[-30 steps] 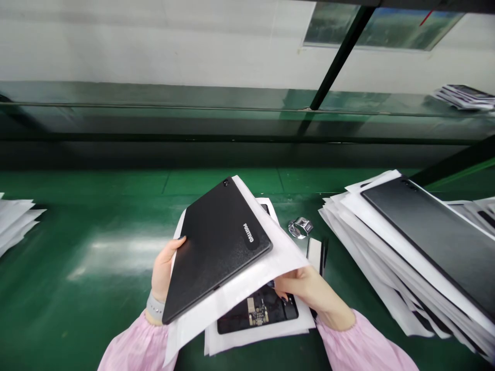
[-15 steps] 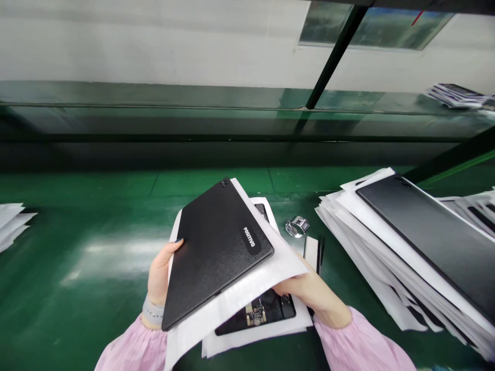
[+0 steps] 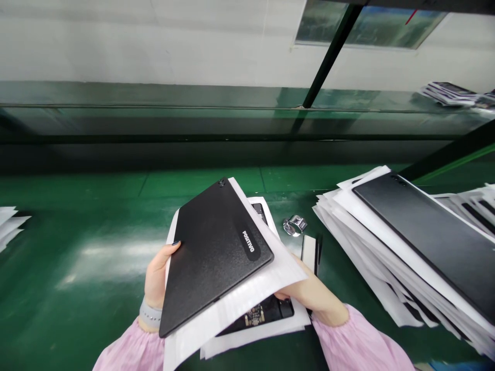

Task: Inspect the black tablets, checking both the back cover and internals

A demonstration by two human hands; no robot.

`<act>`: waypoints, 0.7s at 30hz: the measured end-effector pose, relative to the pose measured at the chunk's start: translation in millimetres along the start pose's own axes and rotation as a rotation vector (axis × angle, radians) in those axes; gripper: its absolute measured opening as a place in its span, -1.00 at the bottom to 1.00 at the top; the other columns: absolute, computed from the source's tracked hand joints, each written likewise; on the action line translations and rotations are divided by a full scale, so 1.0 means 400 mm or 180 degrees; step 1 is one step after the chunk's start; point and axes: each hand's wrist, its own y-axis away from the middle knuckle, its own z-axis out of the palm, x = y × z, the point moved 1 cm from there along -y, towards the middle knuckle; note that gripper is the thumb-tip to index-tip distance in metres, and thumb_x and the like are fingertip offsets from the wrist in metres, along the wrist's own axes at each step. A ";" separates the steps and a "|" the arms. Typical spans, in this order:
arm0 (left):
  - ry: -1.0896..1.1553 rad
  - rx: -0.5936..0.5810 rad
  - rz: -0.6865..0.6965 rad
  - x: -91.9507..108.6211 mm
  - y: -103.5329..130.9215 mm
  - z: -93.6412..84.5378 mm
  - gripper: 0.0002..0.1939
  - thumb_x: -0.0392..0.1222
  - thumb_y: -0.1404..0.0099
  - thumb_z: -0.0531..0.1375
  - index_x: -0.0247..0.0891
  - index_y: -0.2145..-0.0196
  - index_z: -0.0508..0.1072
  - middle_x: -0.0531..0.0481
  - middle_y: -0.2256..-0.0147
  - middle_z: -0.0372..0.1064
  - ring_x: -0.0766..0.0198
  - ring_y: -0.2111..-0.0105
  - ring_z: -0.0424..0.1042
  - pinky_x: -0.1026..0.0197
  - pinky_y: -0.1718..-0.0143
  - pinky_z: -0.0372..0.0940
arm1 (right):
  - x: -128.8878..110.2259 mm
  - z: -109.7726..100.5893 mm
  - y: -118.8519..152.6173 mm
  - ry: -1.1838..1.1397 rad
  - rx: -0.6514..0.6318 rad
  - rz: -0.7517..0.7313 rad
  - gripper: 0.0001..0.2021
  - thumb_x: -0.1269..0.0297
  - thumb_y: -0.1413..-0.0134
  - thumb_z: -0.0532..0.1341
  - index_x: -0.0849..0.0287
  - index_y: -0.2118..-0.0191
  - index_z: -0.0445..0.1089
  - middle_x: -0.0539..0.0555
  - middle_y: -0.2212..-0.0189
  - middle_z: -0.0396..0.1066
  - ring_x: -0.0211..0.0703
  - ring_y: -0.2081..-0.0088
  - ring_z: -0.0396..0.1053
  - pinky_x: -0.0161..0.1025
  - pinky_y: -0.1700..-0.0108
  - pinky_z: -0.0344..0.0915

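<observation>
A black tablet back cover [image 3: 209,252] marked POSITIVO lies tilted over a white protective sheet [image 3: 232,309]. My left hand [image 3: 157,273] is closed on the left edge of both, its thumb on top of the cover. My right hand [image 3: 297,288] reaches beneath the sheet's right corner; most of its fingers are hidden, and one fingertip shows. Below, partly covered, is a black tablet part with an exposed circuit board [image 3: 254,315], lying on white sheets [image 3: 263,337].
Right of my hands lie a shiny metal object [image 3: 295,225] and a white strip [image 3: 308,252] beside a thin black tool. A tall stack of black covers layered with white sheets [image 3: 402,247] stands at the right. More white sheets [image 3: 10,224] are at the left of the green table [image 3: 96,288].
The view has shifted slightly, and the back cover and sheet have lowered a little over the circuit board part. Both hands keep nearly the same place.
</observation>
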 end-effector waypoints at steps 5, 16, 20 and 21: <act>0.0109 0.0000 -0.0002 -0.004 -0.001 0.001 -0.49 -0.30 -0.34 -0.05 -0.47 0.58 0.59 -0.19 0.62 0.52 0.04 0.44 0.61 0.20 0.25 0.52 | -0.007 0.007 0.002 0.0042 -0.0031 -0.0060 -0.42 0.29 0.16 0.52 0.09 -0.06 0.43 -0.10 0.50 0.35 -0.43 0.64 0.10 -0.39 0.62 0.05; 0.0194 0.0114 0.0069 -0.003 -0.001 -0.004 -0.54 -0.30 -0.28 -0.01 -0.47 0.61 0.57 -0.18 0.63 0.51 0.12 0.59 0.56 0.23 0.36 0.52 | -0.017 0.011 0.003 0.0111 -0.0230 -0.0174 -0.48 0.28 0.08 0.49 0.17 -0.04 0.40 -0.14 0.59 0.28 -0.39 0.64 0.14 -0.38 0.61 0.07; 0.0257 0.0079 0.0022 -0.006 0.000 -0.002 -0.57 -0.30 -0.25 0.01 -0.49 0.59 0.58 -0.21 0.63 0.51 0.07 0.53 0.59 0.22 0.37 0.52 | -0.005 0.003 0.004 0.0152 -0.0121 -0.0122 -0.50 0.36 0.09 0.46 0.16 -0.02 0.41 -0.14 0.58 0.29 -0.39 0.61 0.16 -0.39 0.58 0.08; 0.0261 0.0082 0.0015 -0.007 -0.001 -0.001 -0.58 -0.30 -0.24 0.01 -0.49 0.59 0.58 -0.20 0.63 0.51 0.06 0.51 0.59 0.22 0.37 0.52 | -0.003 0.002 0.004 0.0160 -0.0101 -0.0104 -0.51 0.38 0.10 0.46 0.16 -0.02 0.41 -0.15 0.59 0.29 -0.38 0.61 0.17 -0.39 0.57 0.09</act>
